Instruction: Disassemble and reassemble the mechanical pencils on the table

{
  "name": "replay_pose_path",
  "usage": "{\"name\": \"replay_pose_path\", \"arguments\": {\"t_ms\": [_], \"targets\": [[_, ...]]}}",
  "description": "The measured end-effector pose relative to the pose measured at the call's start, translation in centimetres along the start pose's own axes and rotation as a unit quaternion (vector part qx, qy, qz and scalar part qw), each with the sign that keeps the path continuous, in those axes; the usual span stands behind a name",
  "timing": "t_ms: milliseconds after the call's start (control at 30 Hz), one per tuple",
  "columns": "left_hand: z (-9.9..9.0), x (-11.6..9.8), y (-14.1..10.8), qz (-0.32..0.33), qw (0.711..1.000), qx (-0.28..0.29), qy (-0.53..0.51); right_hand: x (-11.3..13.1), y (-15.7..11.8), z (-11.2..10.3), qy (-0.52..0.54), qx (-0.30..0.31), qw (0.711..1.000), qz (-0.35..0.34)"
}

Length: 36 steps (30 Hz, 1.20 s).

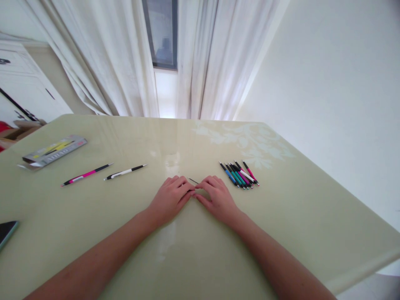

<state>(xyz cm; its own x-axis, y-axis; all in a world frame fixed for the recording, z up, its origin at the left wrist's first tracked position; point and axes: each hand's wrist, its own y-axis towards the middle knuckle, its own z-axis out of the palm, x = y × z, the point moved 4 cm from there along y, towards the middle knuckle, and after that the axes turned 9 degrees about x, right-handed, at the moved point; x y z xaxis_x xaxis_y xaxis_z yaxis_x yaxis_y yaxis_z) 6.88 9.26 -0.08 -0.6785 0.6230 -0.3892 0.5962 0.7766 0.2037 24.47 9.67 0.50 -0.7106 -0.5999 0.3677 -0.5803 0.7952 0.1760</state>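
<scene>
Facing wht curtains: glossy tbl

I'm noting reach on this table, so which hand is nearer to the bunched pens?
Right. The right hand rests a little to the left of the bunched pens, not touching them; the left hand is farther left, beyond the right hand.

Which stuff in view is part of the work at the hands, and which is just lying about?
In play, by the look of it:
- thin dark piece at the fingers of the left hand and right hand, partly hidden
- pen cluster
- white pen
- pink pen
- open box, probably the pens'

Lying about:
- dark-screened device, left edge
</scene>
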Motion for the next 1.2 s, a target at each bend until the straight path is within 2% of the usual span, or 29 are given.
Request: {"name": "replay_pose_path", "arguments": {"t_ms": [133, 333, 500, 867, 933, 1033, 1200], "targets": [[-0.2, -0.2, 0.0, 0.014, 0.999, -0.017, -0.024, 0.5, 0.1, -0.1, -0.005, -0.005, 1.000, -0.023], [0.3, 1.3, 0.0, -0.067, 0.997, -0.041, -0.016, -1.3, 0.0, -0.7, -0.025, -0.032, 0.999, 0.036], [0.9, 1.5, 0.2, -0.077, 0.997, -0.008, 0.030, -1.9, 0.2, -0.5, -0.053, -0.039, 0.995, 0.079], [0.5, 1.5, 0.4, -0.081, 0.997, 0.009, -0.017, -1.7, 0.0, -0.6, -0.006, -0.051, 0.996, 0.069], [0.1, 1.1, 0.5, -0.069, 0.997, 0.037, -0.026, -1.7, 0.0, -0.7, -0.011, -0.061, 0.996, 0.071], [-0.8, 0.0, 0.5, -0.045, 0.993, 0.112, -0.014, -1.7, 0.2, -0.5, -0.023, -0.073, 0.994, 0.075], [-2.2, -1.5, 0.0, -0.041, 0.974, 0.222, 0.036, -1.1, 0.8, 0.6, -0.071, -0.044, 0.995, 0.049]]}}
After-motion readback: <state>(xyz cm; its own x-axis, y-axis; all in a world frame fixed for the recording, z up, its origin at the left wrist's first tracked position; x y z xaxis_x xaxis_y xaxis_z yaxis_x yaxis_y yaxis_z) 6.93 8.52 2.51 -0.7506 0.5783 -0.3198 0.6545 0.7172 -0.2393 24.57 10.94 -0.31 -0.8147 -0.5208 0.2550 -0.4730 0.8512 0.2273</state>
